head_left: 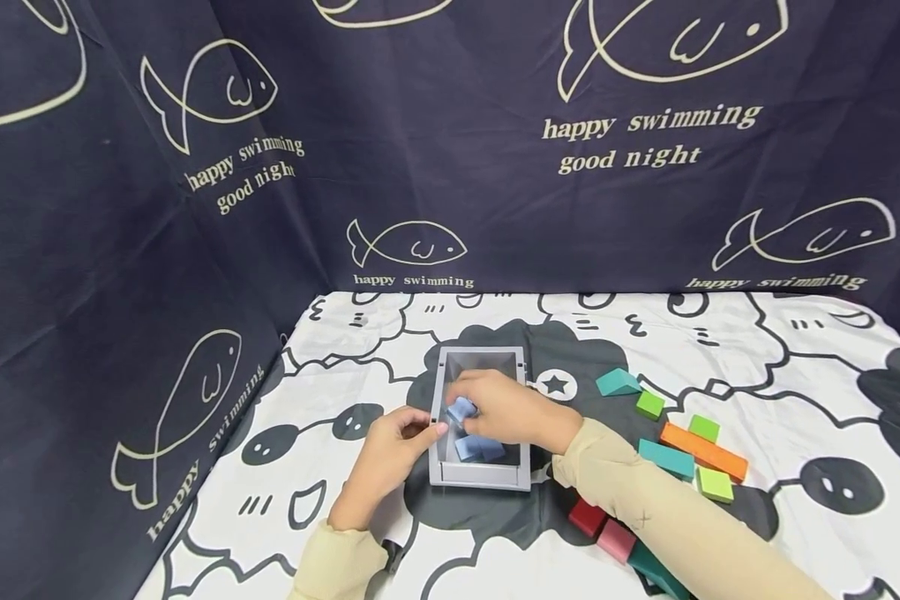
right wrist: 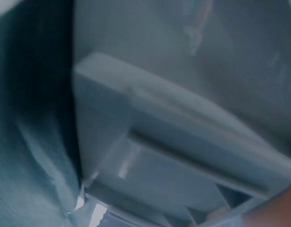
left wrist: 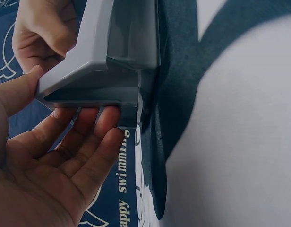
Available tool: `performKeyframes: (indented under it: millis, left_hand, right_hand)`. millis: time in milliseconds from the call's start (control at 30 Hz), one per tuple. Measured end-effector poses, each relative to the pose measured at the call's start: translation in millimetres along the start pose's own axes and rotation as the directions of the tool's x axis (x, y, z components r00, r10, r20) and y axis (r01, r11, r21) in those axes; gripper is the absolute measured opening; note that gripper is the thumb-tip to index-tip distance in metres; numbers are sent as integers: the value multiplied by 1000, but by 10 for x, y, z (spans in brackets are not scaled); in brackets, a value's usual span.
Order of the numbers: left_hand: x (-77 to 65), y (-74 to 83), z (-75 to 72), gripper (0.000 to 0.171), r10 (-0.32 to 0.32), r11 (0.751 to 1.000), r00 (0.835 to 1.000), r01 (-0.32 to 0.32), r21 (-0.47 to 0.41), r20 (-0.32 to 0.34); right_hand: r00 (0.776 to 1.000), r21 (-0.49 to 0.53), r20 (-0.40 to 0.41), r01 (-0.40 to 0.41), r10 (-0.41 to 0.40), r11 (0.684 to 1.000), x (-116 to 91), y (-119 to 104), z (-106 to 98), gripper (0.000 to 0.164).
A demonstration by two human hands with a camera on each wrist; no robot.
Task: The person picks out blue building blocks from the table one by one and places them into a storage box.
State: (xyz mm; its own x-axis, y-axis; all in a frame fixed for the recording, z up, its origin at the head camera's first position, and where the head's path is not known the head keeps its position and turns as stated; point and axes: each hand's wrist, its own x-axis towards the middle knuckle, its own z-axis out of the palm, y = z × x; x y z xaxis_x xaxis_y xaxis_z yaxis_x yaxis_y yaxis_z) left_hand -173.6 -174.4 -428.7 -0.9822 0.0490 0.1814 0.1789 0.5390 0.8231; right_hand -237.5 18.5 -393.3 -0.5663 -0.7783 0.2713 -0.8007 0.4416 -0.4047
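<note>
A grey open-topped box [head_left: 487,476] stands on the cloth in the head view. My left hand [head_left: 392,450] pinches its left rim, with the thumb on top and the fingertips [left wrist: 107,118] under the ledge in the left wrist view. Inside the box, my right hand [head_left: 504,407] pinches a light blue block [head_left: 461,410]. More light blue blocks [head_left: 480,448] lie on the box floor, near the front wall. In the blurred right wrist view, the box's outer wall [right wrist: 164,175] fills much of the picture, and only a sliver of hand shows at lower right.
To the right lie a teal triangular block [head_left: 618,382], several green blocks [head_left: 649,405], a long orange block [head_left: 703,451] and a teal block [head_left: 667,458]. A red block [head_left: 587,517], a pink block [head_left: 617,540] and a dark green block [head_left: 656,573] lie beside my right sleeve. Dark curtains [head_left: 450,167] stand behind.
</note>
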Motion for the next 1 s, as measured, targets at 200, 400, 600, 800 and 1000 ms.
performKeyframes:
  millis: [200, 400, 600, 800, 1000]
  left_hand:
    - [8, 5, 10, 22, 21, 1000, 1000, -21, 5, -3]
    - [17, 16, 9, 21, 18, 1000, 1000, -18, 4, 4]
    - [7, 17, 7, 21, 17, 1000, 1000, -17, -3, 3]
    - [-3, 10, 10, 21, 15, 1000, 1000, -15, -21, -4]
    - [-10, 1, 8, 20, 17, 1000, 1000, -17, -20, -10]
  right_hand:
    - [999, -43, 24, 34, -33, 999, -4, 42, 55, 29]
    - [999, -63, 50, 21, -18, 998, -14, 46, 65, 27]
    - [995, -152, 101, -5, 20, 988, -20, 2, 104, 20]
    - [990, -243, 134, -14, 48, 970, -24, -43, 142, 10]
    - [990, -251, 131, -21, 56, 968, -29, -57, 153, 8]
